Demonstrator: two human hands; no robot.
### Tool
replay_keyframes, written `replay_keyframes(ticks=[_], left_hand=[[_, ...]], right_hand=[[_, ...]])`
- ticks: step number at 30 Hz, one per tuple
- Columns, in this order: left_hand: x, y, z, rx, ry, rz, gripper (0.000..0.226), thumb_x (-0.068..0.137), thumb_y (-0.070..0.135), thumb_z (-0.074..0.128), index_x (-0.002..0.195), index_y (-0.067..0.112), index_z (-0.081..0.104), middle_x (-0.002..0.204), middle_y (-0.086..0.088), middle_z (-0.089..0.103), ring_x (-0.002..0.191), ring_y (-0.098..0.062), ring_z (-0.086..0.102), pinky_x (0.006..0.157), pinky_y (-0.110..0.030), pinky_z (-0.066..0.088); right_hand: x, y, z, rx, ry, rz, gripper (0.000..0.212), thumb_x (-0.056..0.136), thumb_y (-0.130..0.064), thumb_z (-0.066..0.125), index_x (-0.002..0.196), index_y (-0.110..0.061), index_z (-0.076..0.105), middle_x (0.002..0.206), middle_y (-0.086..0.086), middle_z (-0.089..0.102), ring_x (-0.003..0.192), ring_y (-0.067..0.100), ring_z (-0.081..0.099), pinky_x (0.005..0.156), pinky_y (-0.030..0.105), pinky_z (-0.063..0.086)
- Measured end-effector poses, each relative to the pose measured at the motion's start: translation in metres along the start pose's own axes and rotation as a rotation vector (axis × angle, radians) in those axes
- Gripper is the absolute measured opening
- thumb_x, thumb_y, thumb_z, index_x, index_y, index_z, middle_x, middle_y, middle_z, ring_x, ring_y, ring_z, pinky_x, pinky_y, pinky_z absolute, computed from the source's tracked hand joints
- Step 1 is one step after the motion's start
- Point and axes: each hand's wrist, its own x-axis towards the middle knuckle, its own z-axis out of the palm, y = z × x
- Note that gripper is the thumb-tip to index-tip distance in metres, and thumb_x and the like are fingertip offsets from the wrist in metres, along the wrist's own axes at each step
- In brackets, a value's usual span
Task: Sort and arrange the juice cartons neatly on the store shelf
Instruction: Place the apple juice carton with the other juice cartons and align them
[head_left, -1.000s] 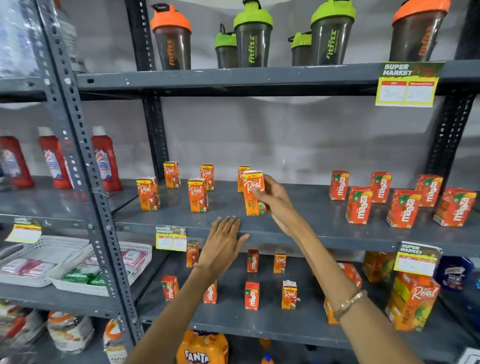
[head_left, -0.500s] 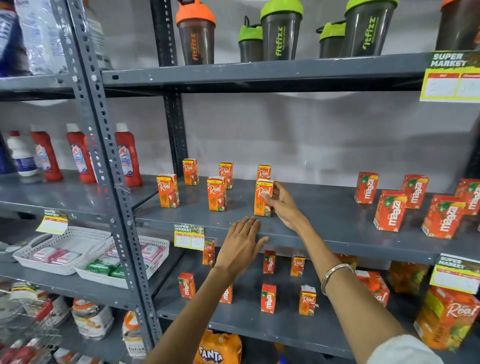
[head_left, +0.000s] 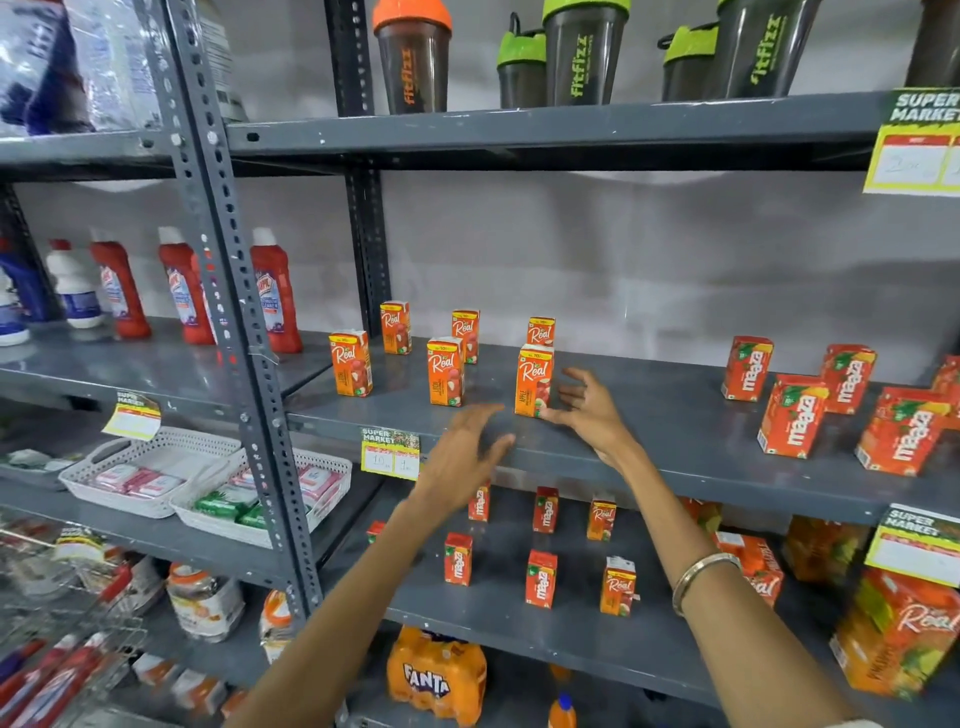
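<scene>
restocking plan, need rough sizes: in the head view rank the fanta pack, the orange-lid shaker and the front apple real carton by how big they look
1. Fanta pack, nearer the camera, so unsure.
2. Orange-lid shaker, cropped at top, looks similar.
3. Front apple Real carton, clearly smallest.

I see orange Real cartons with white lettering on a dark grey shelf, and red Maaza cartons with white lettering and green leaves. My shakers above are dark with lime-green lids; one has an orange lid. Red bottles carry white caps. Price tags are yellow.
</scene>
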Motion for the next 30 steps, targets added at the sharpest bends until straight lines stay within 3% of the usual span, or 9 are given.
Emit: replay_keyframes(ticks=[2,4,8,10,12,14,17,23,30], left_hand=[[0.007,-0.011,-0.018,-0.066,0.177,-0.069,0.035,0.096,0.027,0.062,0.127,0.031,0.047,0.133,0.004,0.05,0.113,-0.011,0.057,0.102,-0.039,0.053],[0.019,-0.026,-0.035,-0.111,0.25,-0.192,0.048,0.087,0.005,0.07,0.127,0.023,0.048,0.131,-0.001,0.046,0.113,-0.017,0.056,0.101,-0.042,0.053],[0.05,-0.055,-0.06,-0.285,0.01,-0.446,0.089,0.077,-0.003,0.08,0.147,0.009,0.027,0.149,-0.015,0.036,0.122,-0.033,0.055,0.104,-0.044,0.05],[0.064,-0.063,-0.065,-0.387,-0.115,-0.476,0.095,0.077,-0.007,0.077,0.151,0.005,0.02,0.153,-0.016,0.037,0.126,-0.039,0.054,0.108,-0.05,0.045],[0.075,-0.071,-0.069,-0.389,-0.211,-0.462,0.086,0.078,-0.007,0.076,0.149,0.003,0.028,0.144,-0.017,0.05,0.127,-0.038,0.055,0.11,-0.053,0.043],[0.08,-0.075,-0.071,-0.351,-0.241,-0.421,0.069,0.08,-0.006,0.074,0.141,0.001,0.042,0.132,-0.015,0.06,0.125,-0.033,0.057,0.11,-0.047,0.045],[0.082,-0.08,-0.072,-0.374,-0.238,-0.376,0.052,0.084,-0.007,0.07,0.132,-0.001,0.051,0.126,-0.018,0.063,0.122,-0.034,0.059,0.109,-0.049,0.045],[0.08,-0.085,-0.073,-0.316,-0.216,-0.308,0.042,0.089,0.0,0.068,0.129,0.002,0.055,0.129,-0.016,0.065,0.122,-0.03,0.06,0.11,-0.046,0.045],[0.077,-0.084,-0.072,-0.221,-0.174,-0.286,0.042,0.092,0.003,0.064,0.133,0.005,0.055,0.132,-0.013,0.065,0.125,-0.028,0.06,0.11,-0.041,0.045]], right_hand=[[-0.001,0.001,0.001,-0.085,-0.001,-0.016,0.087,0.071,-0.006,0.086,0.145,-0.011,0.04,0.144,0.013,0.053,0.132,0.028,0.053,0.11,0.049,0.045],[-0.002,0.002,0.004,-0.153,0.01,-0.022,0.085,0.072,-0.01,0.087,0.144,-0.011,0.042,0.144,0.011,0.053,0.132,0.027,0.053,0.11,0.049,0.045],[0.0,-0.001,0.007,-0.204,0.017,-0.007,0.079,0.075,-0.019,0.086,0.141,-0.01,0.045,0.139,0.009,0.057,0.126,0.026,0.058,0.106,0.046,0.048],[0.002,-0.004,0.01,-0.231,-0.001,0.007,0.075,0.075,-0.022,0.085,0.139,-0.01,0.047,0.134,0.007,0.062,0.12,0.023,0.061,0.105,0.044,0.049],[0.003,-0.007,0.017,-0.25,0.004,0.021,0.07,0.077,-0.023,0.084,0.136,-0.01,0.05,0.128,0.004,0.064,0.113,0.018,0.062,0.104,0.042,0.049],[0.002,-0.006,0.024,-0.281,0.023,0.021,0.063,0.079,-0.019,0.083,0.133,-0.009,0.053,0.122,0.0,0.064,0.111,0.016,0.062,0.103,0.041,0.047],[0.004,-0.005,0.027,-0.28,0.105,0.008,0.046,0.08,-0.008,0.08,0.123,-0.004,0.064,0.12,0.008,0.071,0.111,0.024,0.067,0.102,0.039,0.051],[0.003,-0.005,0.034,-0.291,0.148,0.01,0.048,0.081,-0.01,0.079,0.127,-0.005,0.066,0.123,0.011,0.072,0.11,0.024,0.069,0.105,0.043,0.05],[0.003,-0.01,0.037,-0.347,0.108,0.031,0.053,0.085,-0.011,0.076,0.135,-0.007,0.059,0.129,0.012,0.069,0.119,0.026,0.065,0.104,0.035,0.045]])
